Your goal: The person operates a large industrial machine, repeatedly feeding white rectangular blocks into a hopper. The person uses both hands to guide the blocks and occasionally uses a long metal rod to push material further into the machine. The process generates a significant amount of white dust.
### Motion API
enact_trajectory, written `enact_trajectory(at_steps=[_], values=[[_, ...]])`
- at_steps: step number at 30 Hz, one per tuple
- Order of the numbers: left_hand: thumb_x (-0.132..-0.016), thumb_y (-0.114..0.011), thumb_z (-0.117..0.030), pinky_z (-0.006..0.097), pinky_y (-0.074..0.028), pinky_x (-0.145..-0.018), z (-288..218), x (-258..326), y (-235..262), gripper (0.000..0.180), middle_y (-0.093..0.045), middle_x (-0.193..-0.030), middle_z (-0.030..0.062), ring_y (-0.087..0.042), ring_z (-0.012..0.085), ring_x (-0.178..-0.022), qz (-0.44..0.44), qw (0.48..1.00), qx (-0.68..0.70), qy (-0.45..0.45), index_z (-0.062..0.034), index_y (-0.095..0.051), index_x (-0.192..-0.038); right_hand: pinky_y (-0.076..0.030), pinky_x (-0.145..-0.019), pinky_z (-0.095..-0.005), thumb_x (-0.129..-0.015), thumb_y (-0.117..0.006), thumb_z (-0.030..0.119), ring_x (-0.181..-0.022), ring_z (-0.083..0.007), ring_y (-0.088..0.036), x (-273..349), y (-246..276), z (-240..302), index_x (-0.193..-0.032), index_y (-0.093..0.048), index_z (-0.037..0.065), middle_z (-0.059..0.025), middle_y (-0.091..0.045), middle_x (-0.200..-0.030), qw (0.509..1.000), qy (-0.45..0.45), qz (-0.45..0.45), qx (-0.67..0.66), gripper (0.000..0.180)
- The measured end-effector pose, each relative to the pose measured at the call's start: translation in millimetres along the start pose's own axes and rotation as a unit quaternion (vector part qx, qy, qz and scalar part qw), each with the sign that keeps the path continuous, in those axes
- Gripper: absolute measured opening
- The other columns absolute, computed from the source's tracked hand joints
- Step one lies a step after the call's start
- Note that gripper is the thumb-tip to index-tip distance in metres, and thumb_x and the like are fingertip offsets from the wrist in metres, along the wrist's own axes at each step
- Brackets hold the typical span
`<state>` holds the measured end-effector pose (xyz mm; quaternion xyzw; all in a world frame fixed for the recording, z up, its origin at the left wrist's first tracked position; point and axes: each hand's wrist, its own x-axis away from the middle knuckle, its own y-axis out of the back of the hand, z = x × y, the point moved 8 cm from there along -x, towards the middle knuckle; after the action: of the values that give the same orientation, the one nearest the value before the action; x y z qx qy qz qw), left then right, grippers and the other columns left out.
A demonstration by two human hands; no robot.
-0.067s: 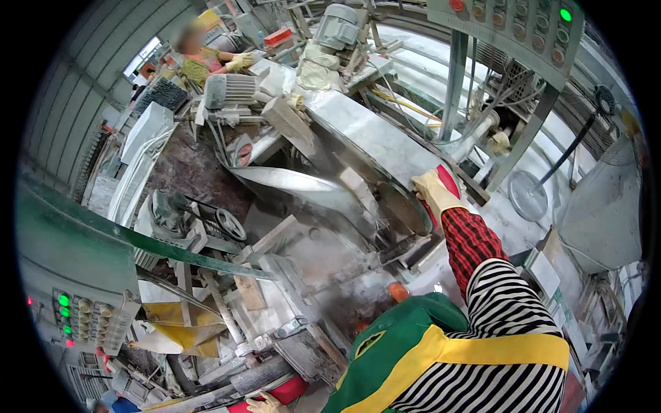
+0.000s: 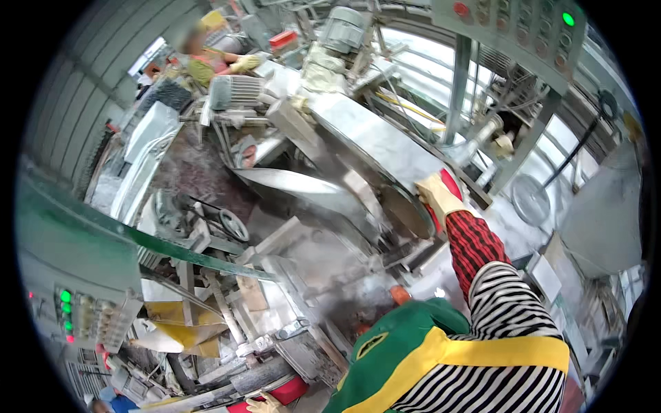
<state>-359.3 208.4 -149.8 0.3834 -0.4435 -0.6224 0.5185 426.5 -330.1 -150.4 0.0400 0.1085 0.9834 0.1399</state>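
Note:
My right hand [image 2: 439, 194], in a pale cream glove under a red-and-black checked sleeve, reaches forward with its fingers closed over a red smooth-edged piece [image 2: 451, 184]. That piece sits at the near end of a long, pale flat-topped machine bed [image 2: 375, 132]; its exact kind cannot be made out. Just left of the hand is the rounded, brownish end of a belt or wheel [image 2: 407, 212]. At the lower edge my left hand [image 2: 265, 405], also gloved, shows only in part, its fingers apart against another red curved surface [image 2: 290, 390].
A green-lit control panel [image 2: 89, 320] stands at left, another [image 2: 513, 31] at upper right. A motor [image 2: 343, 29] and a wide curved metal guard [image 2: 292, 184] lie ahead. Another person [image 2: 206, 63] works at far left. A round-based stand [image 2: 530, 198] is at right.
The whole view has shifted slightly, so the surroundings sit a little farther right and lower. My right hand keeps its hold on the red piece; the left hand looks unchanged.

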Motion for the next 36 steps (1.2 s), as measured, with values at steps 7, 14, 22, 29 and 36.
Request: enact_trajectory(at_steps=[7, 14, 22, 29, 36], values=[[-0.09, -0.054, -0.043, 0.047, -0.046, -0.093, -54.8, 47.8, 160.9, 0.047, -0.062, -0.101, 0.0267, -0.059, 0.0393, -0.097, -0.229, 0.964, 0.119, 0.066, -0.0004, -0.06, -0.11, -0.05, -0.088, -0.0443, -0.079, -0.06, 0.017, -0.096, -0.0395, -0.064, 19.1, 28.4, 42.4, -0.132, -0.046, 0.0, -0.0229, -0.066, -0.106, 0.991, 0.04, -0.024, 0.125, 0.058], [-0.086, -0.053, -0.043, 0.05, -0.049, -0.088, -49.3, 38.9, 143.2, 0.056, -0.06, -0.108, 0.0283, -0.06, 0.0417, -0.1, -0.24, 0.963, 0.12, 0.016, 0.0062, -0.059, -0.111, -0.033, -0.112, -0.0439, -0.085, -0.058, 0.021, -0.133, -0.0388, -0.041, 2.5, -5.4, -0.8, -0.139, -0.042, -0.002, -0.0255, -0.042, -0.145, 0.918, 0.166, -0.053, 0.357, 0.06], [-0.087, -0.05, -0.04, 0.052, -0.048, -0.087, -55.8, 51.6, 160.4, 0.059, -0.057, -0.115, 0.0313, -0.058, 0.0438, -0.101, -0.217, 0.964, 0.15, 0.043, 0.0092, -0.054, -0.119, -0.03, -0.114, -0.0467, -0.091, -0.054, 0.022, -0.139, -0.0382, -0.035, 22.4, -29.7, 11.4, -0.143, -0.039, 0.0, -0.0228, -0.037, -0.151, 0.904, 0.126, -0.014, 0.409, 0.058], [-0.089, -0.05, -0.041, 0.051, -0.044, -0.095, -62.7, 52.8, 157.0, 0.062, -0.052, -0.128, 0.0297, -0.052, 0.0421, -0.113, -0.15, 0.974, 0.16, 0.051, 0.0075, -0.051, -0.128, -0.032, -0.111, -0.0523, -0.09, -0.056, 0.022, -0.134, -0.0426, -0.039, 71.8, -36.2, 42.1, -0.141, -0.039, -0.001, -0.0262, -0.039, -0.148, 0.883, 0.19, 0.002, 0.429, 0.058], [-0.089, -0.052, -0.043, 0.052, -0.043, -0.095, -66.8, 56.4, 146.1, 0.068, -0.049, -0.13, 0.0289, -0.051, 0.0419, -0.114, -0.204, 0.968, 0.135, 0.05, 0.0057, -0.044, -0.136, -0.03, -0.113, -0.0522, -0.087, -0.059, 0.019, -0.136, -0.0441, -0.037, 109.4, -50.3, 41.4, -0.143, -0.036, -0.001, -0.0276, -0.039, -0.147, 0.874, 0.276, 0.066, 0.393, 0.064]])
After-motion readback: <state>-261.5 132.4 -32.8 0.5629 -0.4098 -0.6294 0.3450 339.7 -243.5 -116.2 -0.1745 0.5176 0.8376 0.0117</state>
